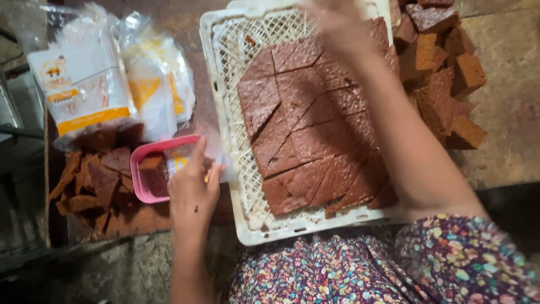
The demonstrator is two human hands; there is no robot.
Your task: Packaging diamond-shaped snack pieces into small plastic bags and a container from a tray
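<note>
My left hand grips a clear plastic bag with a yellow mark, holding it over a pink plastic tub that has brown cake in it. My right hand reaches across to the far end of a white lattice crate. The crate holds a brown cake slab cut into triangular and diamond pieces. The right hand is blurred, and whether its fingers hold a piece cannot be made out.
Stacks of clear printed bags lie at the far left. Brown cake trimmings are heaped left of the pink tub. More cut cake chunks are piled right of the crate. My floral clothing fills the near edge.
</note>
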